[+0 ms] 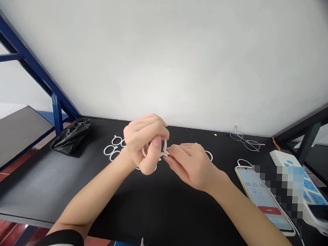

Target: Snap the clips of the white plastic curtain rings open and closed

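Note:
My left hand (pixel 145 140) is closed around a white ring (pixel 165 144) with a small tab on its rim, held above the black table. The ring's tab points right, toward my right hand (pixel 193 164). Thumb and fingers of that hand are pinched together right at the tab, on a tiny dark piece that is mostly hidden. Several more white rings (pixel 108 150) with little tabs lie on the table left of and behind my left hand. Another white ring (pixel 210 154) shows partly behind my right hand.
A crumpled black plastic bag (pixel 72 137) lies at the table's (pixel 117 204) left. To the right are eyeglasses (pixel 243 140), a phone (pixel 250 177) showing a timer, a white cable, and a power strip (pixel 280 157). Blue metal frame bars (pixel 41 68) rise at left; a wall stands behind.

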